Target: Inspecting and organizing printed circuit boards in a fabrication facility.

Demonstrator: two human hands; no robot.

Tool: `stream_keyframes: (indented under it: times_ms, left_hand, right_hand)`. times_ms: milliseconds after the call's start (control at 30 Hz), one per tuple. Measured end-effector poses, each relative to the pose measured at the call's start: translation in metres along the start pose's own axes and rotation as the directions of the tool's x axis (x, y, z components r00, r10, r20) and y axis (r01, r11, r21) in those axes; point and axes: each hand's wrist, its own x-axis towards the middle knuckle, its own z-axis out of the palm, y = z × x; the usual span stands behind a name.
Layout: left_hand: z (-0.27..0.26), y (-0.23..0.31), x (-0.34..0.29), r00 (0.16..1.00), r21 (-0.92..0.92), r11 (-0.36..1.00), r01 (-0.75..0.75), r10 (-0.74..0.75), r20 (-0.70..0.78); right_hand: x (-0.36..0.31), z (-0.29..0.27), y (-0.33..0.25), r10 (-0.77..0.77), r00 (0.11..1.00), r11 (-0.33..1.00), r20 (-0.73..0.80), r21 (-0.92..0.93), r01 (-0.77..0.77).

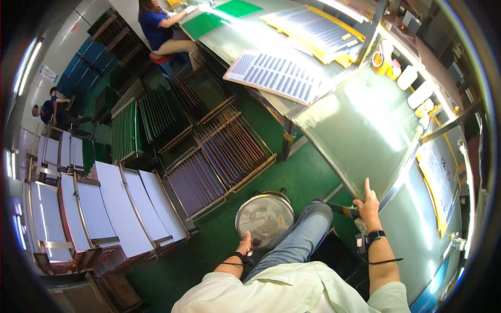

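Note:
My left hand [245, 243] is closed at the near left rim of a round, silvery, stool-like thing [266, 219] standing beside my leg. Its fingers are partly hidden there. What lies in or over the shiny round top is hard to make out. On the right, my right hand [368, 204] holds nothing. Its index finger points forward and the thumb sticks out to the side, at the front edge of a glossy greenish tabletop [344, 141]. Each wrist wears a dark band; a thin cord shows by each.
A dotted panel [274, 75] overhangs the table's left corner. Yellow-edged sheets [313, 34], bottles [407, 78] and orange-handled tape [377, 58] lie behind. Racks of upright boards [219, 151] and white panels [130, 203] stand left. A seated co-worker [156, 23] handles green panels.

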Motion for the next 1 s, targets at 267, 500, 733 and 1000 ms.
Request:
stream_keyframes:
  times_ms: [267,500,733,1000]
  left_hand:
    - [-0.096,0.114,-0.052,0.949,0.521,0.794,-0.313,0.283,0.139]
    - [-0.159,0.102,-0.095,0.893,0.508,0.765,-0.395,0.189,0.409]
    - [-0.177,0.186,-0.111,0.393,0.343,0.270,-0.900,0.160,0.906]
    - [-0.189,0.409,-0.176,0.495,0.933,0.062,-0.355,-0.834,0.243]
  right_hand:
    - [0.000,-0.001,-0.001,0.034,0.998,0.999,0.058,-0.020,-0.033]
    - [0.004,-0.011,-0.005,0.005,0.994,0.999,0.107,0.044,-0.010]
    - [0.027,-0.025,-0.020,0.181,0.933,0.976,0.313,0.061,-0.209]
    - [0.079,-0.055,-0.033,0.263,0.763,0.961,0.591,-0.091,-0.260]
